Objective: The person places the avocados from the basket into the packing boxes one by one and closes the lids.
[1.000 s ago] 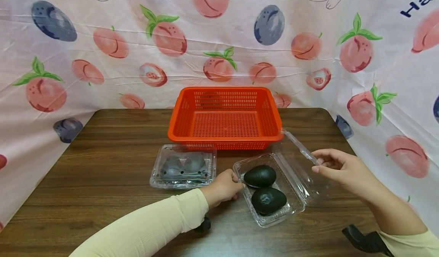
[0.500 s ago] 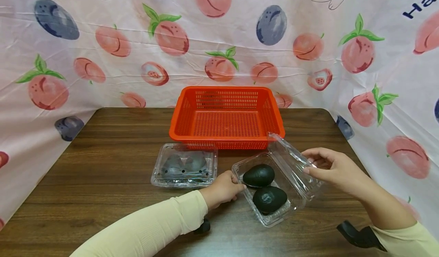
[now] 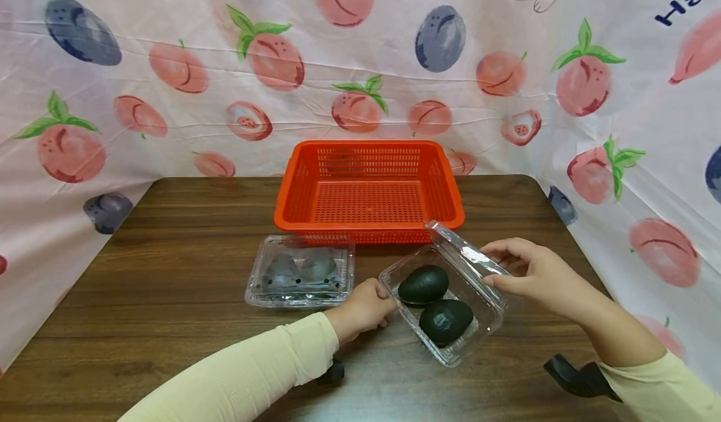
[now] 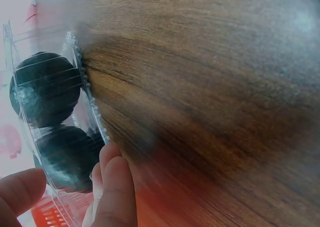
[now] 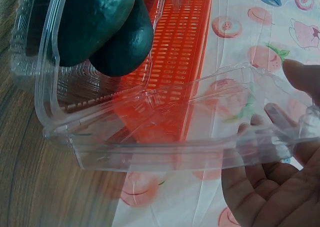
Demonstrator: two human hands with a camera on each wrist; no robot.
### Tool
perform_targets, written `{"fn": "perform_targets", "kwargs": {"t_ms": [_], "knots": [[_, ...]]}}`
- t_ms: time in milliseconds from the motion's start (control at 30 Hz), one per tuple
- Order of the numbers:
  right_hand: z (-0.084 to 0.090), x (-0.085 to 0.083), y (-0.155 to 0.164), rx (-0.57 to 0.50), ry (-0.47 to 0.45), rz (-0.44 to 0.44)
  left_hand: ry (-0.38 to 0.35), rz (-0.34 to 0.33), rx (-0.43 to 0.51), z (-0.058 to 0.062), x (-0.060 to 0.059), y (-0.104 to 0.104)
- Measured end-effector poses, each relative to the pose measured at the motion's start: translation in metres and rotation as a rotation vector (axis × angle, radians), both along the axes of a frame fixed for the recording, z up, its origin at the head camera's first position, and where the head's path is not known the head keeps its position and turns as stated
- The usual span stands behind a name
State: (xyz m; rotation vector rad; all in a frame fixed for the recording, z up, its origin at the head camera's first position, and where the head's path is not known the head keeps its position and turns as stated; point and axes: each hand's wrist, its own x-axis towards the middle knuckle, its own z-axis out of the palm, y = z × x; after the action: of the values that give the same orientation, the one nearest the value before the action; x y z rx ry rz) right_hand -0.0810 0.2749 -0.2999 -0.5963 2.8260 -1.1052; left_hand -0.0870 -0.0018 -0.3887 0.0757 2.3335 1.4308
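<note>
Two dark green avocados (image 3: pixel 424 285) lie in a clear plastic clamshell container (image 3: pixel 450 356) on the table. My left hand (image 3: pixel 363 309) grips its left rim, with the thumb on one side and fingers on the other in the left wrist view. The hinged lid (image 3: pixel 467 256) stands tilted up on the right side. My right hand (image 3: pixel 518 268) holds the lid near its free edge. In the right wrist view its curled fingers (image 5: pixel 257 162) show through the clear plastic, and the thumb is spread above them.
A second clamshell container (image 3: pixel 301 284) with dark round contents, lid down, sits left of my left hand. Behind both stands an orange perforated basket (image 3: pixel 368 226) at the table's back edge. A fruit-print cloth (image 3: pixel 360 46) hangs around the brown wooden table (image 3: pixel 186 272).
The lid has swung up and left from its lower, wide-open position, and my right hand has moved left with it. The container has turned slightly under my left hand, which keeps its grip.
</note>
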Motion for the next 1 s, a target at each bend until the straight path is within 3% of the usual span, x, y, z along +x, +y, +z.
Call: {"fn": "perform_targets", "kwargs": {"t_ms": [167,433,633,1000], "knots": [[0.0,0.001,-0.004,0.024,0.026,0.012,-0.014,0.008,0.025,0.0,-0.002,-0.001],[-0.009,0.005,-0.01,0.074,0.209,0.074,-0.049,0.034,0.069,-0.001,-0.003,0.0],[-0.017,0.01,-0.015,0.121,0.279,0.112,-0.063,0.037,0.068,-0.003,-0.005,0.004],[-0.036,0.016,-0.024,0.235,0.428,0.095,-0.06,0.055,0.066,-0.005,-0.004,0.012]]}}
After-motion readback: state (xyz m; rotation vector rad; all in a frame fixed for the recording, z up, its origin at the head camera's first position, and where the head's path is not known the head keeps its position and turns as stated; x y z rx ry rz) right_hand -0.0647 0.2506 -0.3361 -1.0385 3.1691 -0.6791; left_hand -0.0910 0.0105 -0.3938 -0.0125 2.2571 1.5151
